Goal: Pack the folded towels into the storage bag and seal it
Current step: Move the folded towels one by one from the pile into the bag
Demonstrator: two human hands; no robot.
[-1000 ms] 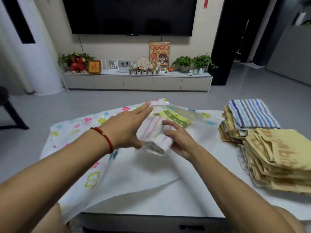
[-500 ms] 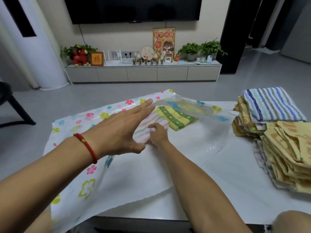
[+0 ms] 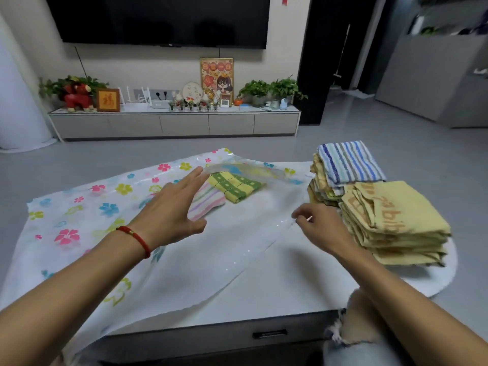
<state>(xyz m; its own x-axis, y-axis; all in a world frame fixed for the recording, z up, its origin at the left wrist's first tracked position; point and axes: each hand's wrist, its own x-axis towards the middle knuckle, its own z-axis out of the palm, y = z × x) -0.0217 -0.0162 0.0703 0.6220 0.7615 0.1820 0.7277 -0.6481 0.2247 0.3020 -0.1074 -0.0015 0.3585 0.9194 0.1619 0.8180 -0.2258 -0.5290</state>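
Ahead of me a dark TV (image 3: 163,19) hangs on the wall above a long low cabinet (image 3: 174,125). On it stand a red toy (image 3: 76,97), a framed character (image 3: 107,100), a poster (image 3: 216,77) and two potted plants (image 3: 272,89) — all in a row. The floor (image 3: 369,143) is grey — a white table (image 3: 290,286) sits before me.

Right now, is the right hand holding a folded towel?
No, the right hand is bare, short of the yellow towel stack.

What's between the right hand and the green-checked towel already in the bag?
Head view: only the storage bag's clear top sheet over the white table, between the right hand and the green-checked towel. No other towel lies there.
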